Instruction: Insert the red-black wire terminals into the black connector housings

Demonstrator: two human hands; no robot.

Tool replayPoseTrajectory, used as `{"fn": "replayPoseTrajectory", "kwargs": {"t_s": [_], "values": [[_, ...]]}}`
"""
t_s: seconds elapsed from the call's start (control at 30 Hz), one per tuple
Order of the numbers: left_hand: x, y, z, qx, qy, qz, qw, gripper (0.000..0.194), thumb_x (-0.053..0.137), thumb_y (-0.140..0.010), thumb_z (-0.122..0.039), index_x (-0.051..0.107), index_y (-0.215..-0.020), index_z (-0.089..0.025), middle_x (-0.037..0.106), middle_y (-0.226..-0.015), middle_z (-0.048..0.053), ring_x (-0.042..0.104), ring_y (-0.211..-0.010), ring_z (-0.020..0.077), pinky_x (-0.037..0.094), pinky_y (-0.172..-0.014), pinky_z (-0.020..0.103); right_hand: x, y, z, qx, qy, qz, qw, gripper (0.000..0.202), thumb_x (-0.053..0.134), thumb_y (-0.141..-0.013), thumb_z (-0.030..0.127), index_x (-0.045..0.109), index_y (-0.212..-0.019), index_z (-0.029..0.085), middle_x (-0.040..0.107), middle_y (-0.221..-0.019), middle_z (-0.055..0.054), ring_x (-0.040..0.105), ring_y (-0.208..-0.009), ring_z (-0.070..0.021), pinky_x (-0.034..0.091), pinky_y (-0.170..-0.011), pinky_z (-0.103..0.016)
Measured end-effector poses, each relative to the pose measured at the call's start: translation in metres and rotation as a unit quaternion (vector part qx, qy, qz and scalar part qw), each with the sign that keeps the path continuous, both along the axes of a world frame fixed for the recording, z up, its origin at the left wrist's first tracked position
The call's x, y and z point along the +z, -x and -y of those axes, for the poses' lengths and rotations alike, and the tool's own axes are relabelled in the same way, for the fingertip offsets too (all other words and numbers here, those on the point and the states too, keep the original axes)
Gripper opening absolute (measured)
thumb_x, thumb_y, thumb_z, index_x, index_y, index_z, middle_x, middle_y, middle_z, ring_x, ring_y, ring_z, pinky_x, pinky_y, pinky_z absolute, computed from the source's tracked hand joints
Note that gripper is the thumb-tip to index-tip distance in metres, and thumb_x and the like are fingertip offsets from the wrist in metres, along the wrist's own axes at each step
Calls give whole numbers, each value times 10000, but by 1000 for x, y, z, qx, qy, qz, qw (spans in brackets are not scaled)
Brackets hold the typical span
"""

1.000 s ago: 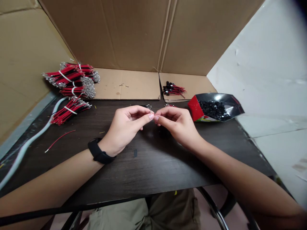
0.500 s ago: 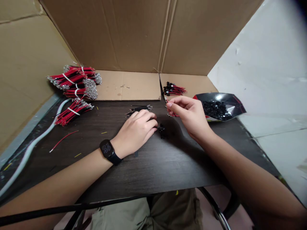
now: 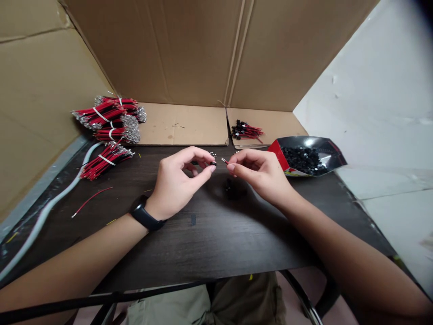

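Between the thumb and forefinger of my left hand (image 3: 184,183) is a small black connector (image 3: 213,163). My right hand (image 3: 260,171) pinches a red wire (image 3: 225,160), its metal tip pointing left at the connector across a small gap. Below the hands, a few black connectors (image 3: 232,187) lie on the dark table in shadow. Wire ends with metal tips (image 3: 213,154) show just behind my left fingertips; the rest of them is hidden by that hand.
Tied red and black wire bundles (image 3: 108,158) are stacked at the left by a pale cable (image 3: 50,205). One loose red wire (image 3: 91,201) lies nearby. Wires with connectors (image 3: 245,131) rest on cardboard (image 3: 189,133). An open box (image 3: 277,153) of black connectors stands right.
My left hand has risen off the table and now holds a black connector. My right hand has moved slightly left and lower, turning the red wire's tip toward it.
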State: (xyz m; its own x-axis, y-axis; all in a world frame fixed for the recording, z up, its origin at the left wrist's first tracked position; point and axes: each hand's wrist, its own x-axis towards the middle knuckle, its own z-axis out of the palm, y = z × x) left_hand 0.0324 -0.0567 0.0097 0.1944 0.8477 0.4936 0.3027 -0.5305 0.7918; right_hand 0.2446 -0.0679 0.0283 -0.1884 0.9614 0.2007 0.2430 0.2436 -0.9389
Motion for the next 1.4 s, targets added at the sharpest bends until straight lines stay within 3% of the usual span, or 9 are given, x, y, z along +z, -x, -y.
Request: {"fn": "replayPoseTrajectory", "kwargs": {"t_s": [0.2, 0.47, 0.77, 1.4], "values": [[-2, 2, 1, 17, -13, -38, 999, 95, 774, -856, -185, 764, -947, -213, 780, -926, 8, 697, -753, 141, 557, -676, 260, -1, 1, 1, 17, -13, 9, 1000, 140, 755, -883, 299, 742, -832, 169, 722, -775, -13, 613, -708, -138, 457, -676, -277], [1, 3, 1, -9, -37, -47, 998, 85, 737, -887, -200, 782, -957, -214, 769, -973, 27, 668, -758, 139, 556, -676, 270, -3, 1, 2, 14, -12, 34, 999, 149, 750, -889, 315, 742, -829, 179, 728, -782, -22, 616, -717, -153, 454, -668, -284], [0, 2, 1, 24, -11, -37, 999, 90, 782, -846, -198, 718, -909, -212, 757, -908, 2, 685, -750, 141, 554, -653, 263, -4, 0, 1, 19, -29, 55, 998, 135, 735, -906, 300, 747, -839, 184, 730, -788, -14, 625, -735, -153, 444, -683, -280], [-2, 4, 2, 8, -27, -44, 999, 43, 789, -863, -244, 747, -867, -233, 802, -940, 12, 739, -822, 182, 597, -709, 317, -2, 2, 3, 44, 24, 58, 997, 148, 715, -899, 289, 742, -817, 168, 705, -764, -13, 600, -719, -148, 438, -679, -278]]}}
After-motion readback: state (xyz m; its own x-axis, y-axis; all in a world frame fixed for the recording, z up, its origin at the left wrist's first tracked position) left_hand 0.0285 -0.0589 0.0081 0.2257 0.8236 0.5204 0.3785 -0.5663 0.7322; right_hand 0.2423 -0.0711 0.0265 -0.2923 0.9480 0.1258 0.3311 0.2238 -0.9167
